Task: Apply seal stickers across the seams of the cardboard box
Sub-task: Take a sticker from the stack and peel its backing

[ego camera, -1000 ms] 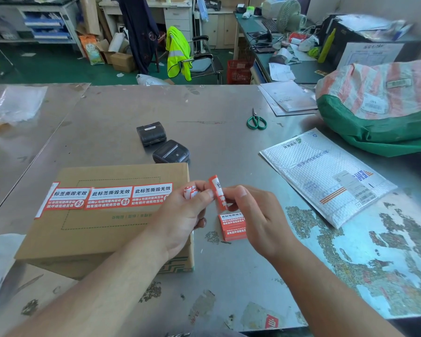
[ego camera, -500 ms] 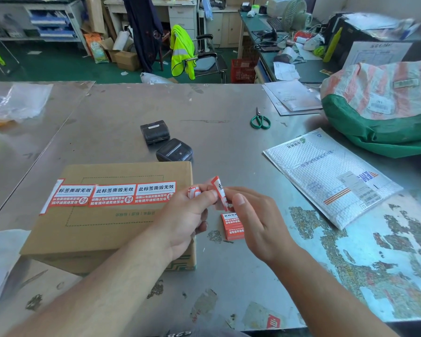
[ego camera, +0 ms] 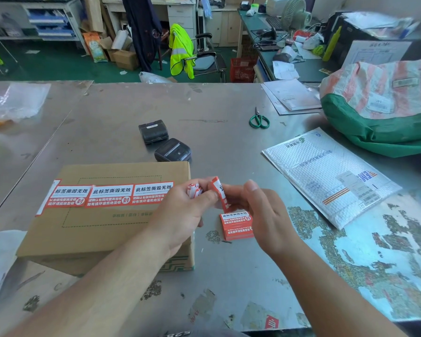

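Head: worn metal table (ego camera: 204, 105), cluttered desk (ego camera: 249, 23) behind.

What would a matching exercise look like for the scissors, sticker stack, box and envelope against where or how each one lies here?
Things:
1 scissors
2 sticker stack
3 box
4 envelope

Places or states:
a bears a row of stickers on top
b farthest away, blades pointing away
c between the box and the envelope
d beside the green sack

Pairs: 1-b; 2-c; 3-a; 4-d
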### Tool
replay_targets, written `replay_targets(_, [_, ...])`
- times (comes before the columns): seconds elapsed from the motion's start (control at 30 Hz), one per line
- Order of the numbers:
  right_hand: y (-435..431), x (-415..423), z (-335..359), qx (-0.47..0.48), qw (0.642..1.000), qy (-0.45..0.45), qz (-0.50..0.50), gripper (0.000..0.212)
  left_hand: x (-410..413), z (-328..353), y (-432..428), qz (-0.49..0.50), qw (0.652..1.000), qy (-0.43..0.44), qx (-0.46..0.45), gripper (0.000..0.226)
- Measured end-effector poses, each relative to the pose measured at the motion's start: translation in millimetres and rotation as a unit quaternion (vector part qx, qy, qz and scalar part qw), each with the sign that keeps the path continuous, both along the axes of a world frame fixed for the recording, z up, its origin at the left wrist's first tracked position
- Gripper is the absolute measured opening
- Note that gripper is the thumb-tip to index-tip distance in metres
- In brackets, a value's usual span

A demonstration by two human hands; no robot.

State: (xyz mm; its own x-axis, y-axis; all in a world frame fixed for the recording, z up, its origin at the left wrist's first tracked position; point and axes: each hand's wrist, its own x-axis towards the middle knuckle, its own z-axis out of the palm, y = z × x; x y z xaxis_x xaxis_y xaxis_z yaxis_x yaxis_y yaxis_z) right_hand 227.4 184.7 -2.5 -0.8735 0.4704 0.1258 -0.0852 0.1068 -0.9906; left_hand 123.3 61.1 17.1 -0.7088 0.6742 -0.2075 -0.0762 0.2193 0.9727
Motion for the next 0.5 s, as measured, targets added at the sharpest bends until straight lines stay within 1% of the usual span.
replay_targets(0.1, [2.1,-0.4,-1.9,0.026,1.0,0.004,-0.002,0.052,0.4,-1.4,1.4,0.014,0.999,-0.037,0.011,0.018])
replay_targets(0.2, [3.8,-1.2,-3.7,0.03,1.0,-0.006,-0.007,0.057,0.4,-2.2,2.6,0.009,1.0,-0.004,-0.002,0.02])
replay_targets(0.27, [5.1,-1.9,-4.3,0.013,1.0,-0.012,-0.011,0.057,0.3,-2.1,3.7,0.015,1.0,0.009,-0.006,0.02])
replay_targets(0.33, [6.0,-4.3,-3.8,-0.026,0.999,-0.02,-0.004,0.057,-0.1,-1.5,4.4,0.028,0.999,0.018,-0.004,0.019])
replay_targets(0.4, [7.9,-8.1,-2.7,-0.106,0.993,-0.042,0.001,0.06,2.0,0.3,5.0,0.031,0.999,0.044,0.002,0.018])
replay_targets(0.5, [12.7,-13.2,-1.6,-0.218,0.973,-0.078,0.017,0.061,4.7,2.6,4.6,0.009,0.995,0.099,0.002,0.02])
